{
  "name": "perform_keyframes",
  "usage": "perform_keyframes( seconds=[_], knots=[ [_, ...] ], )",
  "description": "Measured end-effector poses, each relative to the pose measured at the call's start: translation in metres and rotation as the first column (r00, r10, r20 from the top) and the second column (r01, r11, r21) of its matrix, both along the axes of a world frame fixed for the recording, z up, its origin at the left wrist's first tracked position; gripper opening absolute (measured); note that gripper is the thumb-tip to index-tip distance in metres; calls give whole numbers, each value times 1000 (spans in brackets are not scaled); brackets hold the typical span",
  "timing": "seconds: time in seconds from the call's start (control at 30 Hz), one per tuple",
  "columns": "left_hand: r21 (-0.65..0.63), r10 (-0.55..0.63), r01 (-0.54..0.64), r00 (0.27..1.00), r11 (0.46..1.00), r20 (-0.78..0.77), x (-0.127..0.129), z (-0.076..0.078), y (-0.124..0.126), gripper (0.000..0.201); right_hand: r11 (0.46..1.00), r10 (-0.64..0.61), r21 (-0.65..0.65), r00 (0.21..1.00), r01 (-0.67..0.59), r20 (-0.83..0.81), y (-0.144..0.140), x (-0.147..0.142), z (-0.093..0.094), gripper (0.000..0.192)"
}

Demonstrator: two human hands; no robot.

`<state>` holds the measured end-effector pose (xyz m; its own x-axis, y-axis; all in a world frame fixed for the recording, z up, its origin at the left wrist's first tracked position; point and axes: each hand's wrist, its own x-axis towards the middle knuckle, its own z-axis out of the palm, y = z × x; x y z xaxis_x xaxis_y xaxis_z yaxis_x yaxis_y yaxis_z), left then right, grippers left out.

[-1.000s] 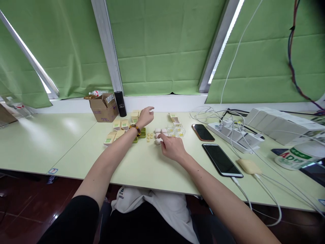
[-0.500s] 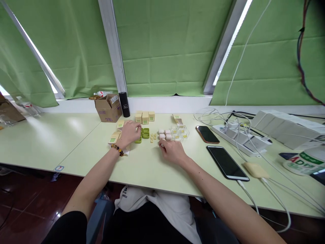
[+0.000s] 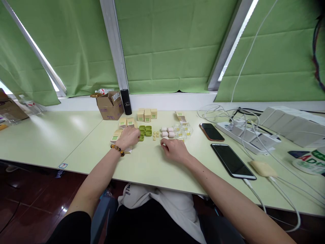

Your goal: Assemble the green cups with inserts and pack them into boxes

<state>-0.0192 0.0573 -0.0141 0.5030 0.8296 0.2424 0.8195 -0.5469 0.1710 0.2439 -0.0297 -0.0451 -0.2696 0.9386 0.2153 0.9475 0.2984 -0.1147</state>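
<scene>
My left hand (image 3: 129, 136), with a bead bracelet (image 3: 117, 149) on the wrist, lies curled on the table over a small beige box (image 3: 127, 150). Its fingertips reach a green case (image 3: 141, 137) at the edge of a cluster of green cases (image 3: 145, 130). What its fingers hold is hidden. My right hand (image 3: 174, 149) rests knuckles-up on the table, fingers curled, just in front of a row of pale pink capsules (image 3: 168, 132). Tiny yellow cubes (image 3: 155, 135) lie between the two hands. Clear pieces with yellow centres (image 3: 183, 130) sit right of the capsules.
More beige boxes with green labels (image 3: 147, 115) stand behind, with a cardboard box (image 3: 109, 106) and a black cylinder (image 3: 126, 101). At the right lie two phones (image 3: 232, 160), a power strip (image 3: 250, 135) and white cables (image 3: 279, 196). The table edge (image 3: 152, 184) is close to me.
My left hand drew back from the far beige boxes to the green cases near me. My right hand stayed in front of the capsules. The view shifted slightly.
</scene>
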Motion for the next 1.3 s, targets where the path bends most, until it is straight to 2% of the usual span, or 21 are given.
perform_keyframes(
  seconds=[0.1,0.23,0.37,0.57,0.63,0.7,0.77,0.83,0.87,0.9,0.97,1.07,1.17,1.3],
  knots=[
    [77,10,8,970,997,-242,6,3,-7,22,1000,10,4,1000,-10,-9,0,0,-1,22],
    [141,-15,64,946,988,-322,16,10,-21,22,1000,15,25,999,-14,-35,1,1,-4,22],
    [284,-95,180,953,942,-289,28,11,-32,24,996,25,83,994,-16,-110,3,3,-7,24],
    [541,-301,364,931,758,-206,42,8,-43,31,964,113,266,923,-12,-367,7,6,-14,39],
    [541,-363,371,923,755,-126,48,11,-48,32,936,165,352,878,4,-450,8,7,-17,41],
    [466,-412,353,911,811,27,55,14,-51,30,905,224,426,832,17,-508,10,8,-20,46],
    [316,-407,317,870,894,277,63,16,-52,26,884,268,467,792,24,-548,11,9,-22,50],
    [93,-298,299,769,950,566,70,16,-49,23,881,282,472,762,34,-583,11,10,-22,51],
    [-28,-217,322,697,946,684,72,15,-47,26,882,288,470,747,37,-599,11,10,-22,52],
    [-139,-138,377,620,916,772,74,13,-44,32,882,301,471,731,31,-612,11,9,-21,52],
    [-281,-3,534,469,797,883,75,7,-38,45,876,345,483,700,0,-625,10,8,-19,50],
    [-332,163,709,297,623,941,74,-3,-35,52,863,402,503,661,-43,-633,8,5,-16,47],
    [-333,242,779,236,532,941,74,-11,-39,49,850,442,523,620,-59,-648,5,3,-12,41],
    [-324,260,815,221,481,940,75,-14,-43,50,842,477,533,576,-83,-663,2,1,-6,37]
  ],
)
